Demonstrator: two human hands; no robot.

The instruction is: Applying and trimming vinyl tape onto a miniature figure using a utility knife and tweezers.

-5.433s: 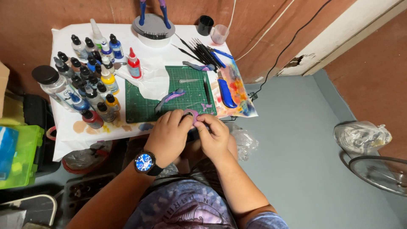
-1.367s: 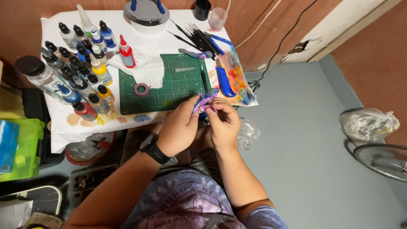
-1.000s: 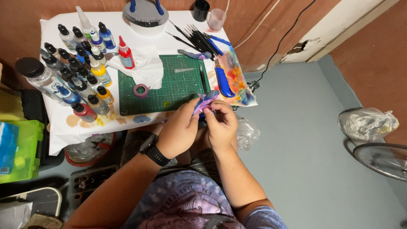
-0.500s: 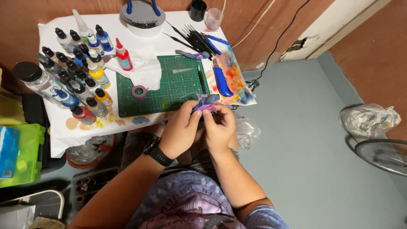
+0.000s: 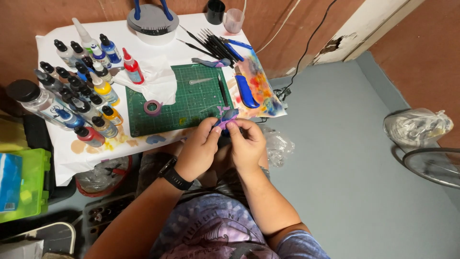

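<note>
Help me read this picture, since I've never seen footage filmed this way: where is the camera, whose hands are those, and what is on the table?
The camera sits on the person's head, looking down. Both bare hands are theirs: the left hand, wearing a black wristwatch, and the right hand together pinch a small purple-and-blue painted piece at the edge of the white-covered table. On it lie a green cutting mat, a purple tape roll, dark-capped paint bottles and black brushes.

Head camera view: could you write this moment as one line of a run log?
left hand: pinching small purple-blue piece | right hand: pinching same piece | place: over near edge of green cutting mat | nearby: roll of purple tape, paint bottles
</note>
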